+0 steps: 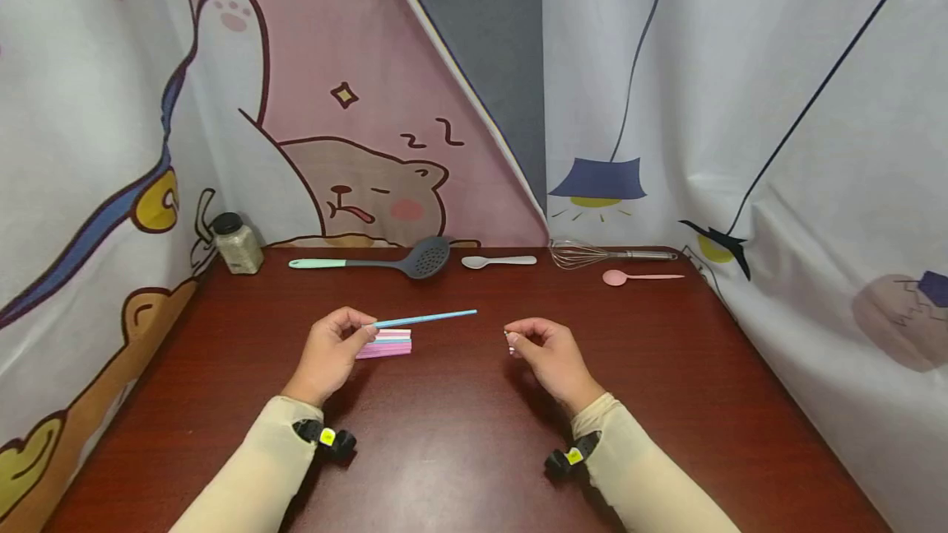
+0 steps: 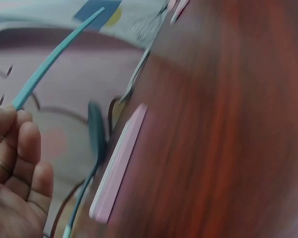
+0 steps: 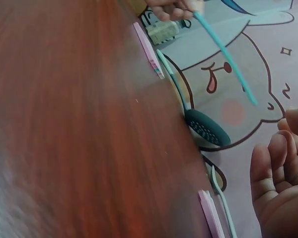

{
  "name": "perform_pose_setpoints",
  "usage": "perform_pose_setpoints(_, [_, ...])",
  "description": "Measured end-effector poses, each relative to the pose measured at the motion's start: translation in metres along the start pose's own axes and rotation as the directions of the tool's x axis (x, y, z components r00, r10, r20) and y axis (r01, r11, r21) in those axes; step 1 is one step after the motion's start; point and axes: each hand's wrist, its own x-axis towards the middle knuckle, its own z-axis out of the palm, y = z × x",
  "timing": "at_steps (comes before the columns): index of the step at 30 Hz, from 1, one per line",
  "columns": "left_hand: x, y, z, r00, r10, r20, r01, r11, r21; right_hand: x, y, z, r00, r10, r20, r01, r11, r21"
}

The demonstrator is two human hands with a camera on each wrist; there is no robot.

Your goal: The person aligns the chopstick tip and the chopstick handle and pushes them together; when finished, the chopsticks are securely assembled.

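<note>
The left grip [image 1: 329, 356], left of centre in the head view, has a slim light-blue stick [image 1: 425, 319] pinched at one end, its free tip out at mid-frame above the reddish-brown tabletop [image 1: 444, 442]! Just below lies a neat stack of pink, white and blue sticks [image 1: 388, 345], while right of centre the right grip [image 1: 555, 360] hovers, fingers loosely curled.

I am seeing a plain cream left sleeve [image 1: 248, 467] and a matching right sleeve [image 1: 655, 471], both long and softly wrinkling. Near the end of each one, a black device [image 1: 343, 445] is sitting, showing a small yellow label [image 1: 327, 437].
</note>
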Motion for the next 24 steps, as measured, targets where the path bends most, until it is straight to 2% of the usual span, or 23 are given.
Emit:
perform_pose_setpoints(3, [0.007, -0.011, -0.014, 0.996, -0.060, -0.069, 0.063, 0.997, 0.038, 0.003, 0.001, -0.006, 1.000, 0.019, -0.021, -0.019, 1.000, 0.008])
perform_pose_setpoints(7, [0.013, -0.021, -0.030, 0.980, -0.133, -0.145, 0.146, 0.986, 0.084, 0.006, 0.001, -0.014, 0.996, 0.056, -0.070, -0.054, 0.998, 0.029])
perform_pose_setpoints(12, [0.017, -0.025, -0.038, 0.958, -0.160, -0.239, 0.198, 0.969, 0.145, 0.009, 0.003, -0.023, 0.991, 0.086, -0.102, -0.082, 0.995, 0.050])
perform_pose_setpoints(19, [0.017, -0.028, -0.044, 0.949, -0.165, -0.268, 0.237, 0.935, 0.263, 0.014, 0.006, -0.033, 0.983, 0.134, -0.122, -0.129, 0.990, 0.050])
perform_pose_setpoints(22, [0.017, -0.028, -0.048, 0.943, -0.176, -0.281, 0.265, 0.910, 0.319, 0.016, 0.009, -0.036, 0.983, 0.141, -0.117, -0.136, 0.990, 0.045])
perform_pose_setpoints(24, [0.016, -0.028, -0.052, 0.937, -0.201, -0.286, 0.299, 0.883, 0.362, 0.017, 0.012, -0.038, 0.983, 0.141, -0.116, -0.137, 0.990, 0.041])
